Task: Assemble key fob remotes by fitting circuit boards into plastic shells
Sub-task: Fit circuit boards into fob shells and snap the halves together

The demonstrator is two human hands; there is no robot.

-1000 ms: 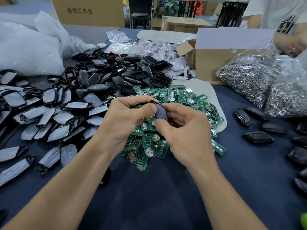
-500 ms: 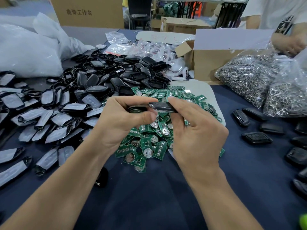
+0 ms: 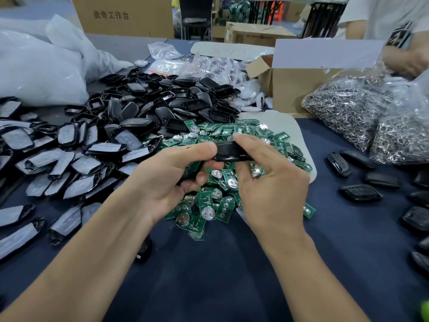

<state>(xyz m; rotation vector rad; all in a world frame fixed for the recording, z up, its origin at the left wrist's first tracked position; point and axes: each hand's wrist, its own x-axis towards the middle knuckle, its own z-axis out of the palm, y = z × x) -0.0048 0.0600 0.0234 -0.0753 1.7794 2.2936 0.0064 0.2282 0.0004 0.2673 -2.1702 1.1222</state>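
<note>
Both hands hold a black key fob shell (image 3: 229, 151) edge-on above a heap of green circuit boards (image 3: 210, 201) with silver coin cells. My left hand (image 3: 169, 175) pinches the shell's left end between thumb and fingers, and a second dark piece (image 3: 193, 173) shows under its palm. My right hand (image 3: 267, 182) grips the shell's right end with curled fingers. Black shell halves (image 3: 167, 105) are piled behind the boards. Whether a board sits inside the held shell is hidden.
Shell parts with grey film (image 3: 58, 159) spread over the left of the blue table (image 3: 209, 275). Closed black fobs (image 3: 361, 192) lie at the right. Bags of metal rings (image 3: 352, 110), a cardboard box (image 3: 292, 87) and a white bag (image 3: 34, 70) stand behind. Another person's hand (image 3: 404, 59) works at the far right.
The held shell turned from its flat face to edge-on. My hands have spread a little, the right one shifting right and the left one lowering.
</note>
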